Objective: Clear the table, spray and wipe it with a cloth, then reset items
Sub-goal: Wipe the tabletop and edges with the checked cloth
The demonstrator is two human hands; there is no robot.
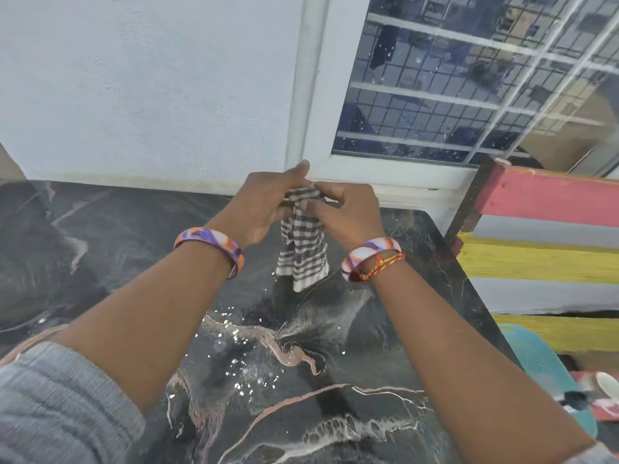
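At the far left we see a grey sleeve (50, 396) pushed up our left arm, and beyond it a pale wall (150, 78) behind the dark marbled table (83, 236); our left hand (264, 209) is raised above the table's far edge, a purple and orange bangle (209, 244) on its wrist, its fingers curled round the upper end of the striped cloth (303, 252); the cloth hangs down between our two hands, bunched at the top, its lower end close over the table, though we cannot tell whether it touches; below it, water drops (241, 339) glisten on the tabletop near the middle; our right hand (348, 209) pinches the cloth's top just beside the left hand, with a matching bangle (368, 257) and a red and yellow thread on that wrist; above is a window (469, 78) with a white grille; at the right stands a bench back (542, 249) of pink, grey and yellow slats, beside the table's edge; low at the right a teal plastic thing (542, 363) shows, too blurred to name.
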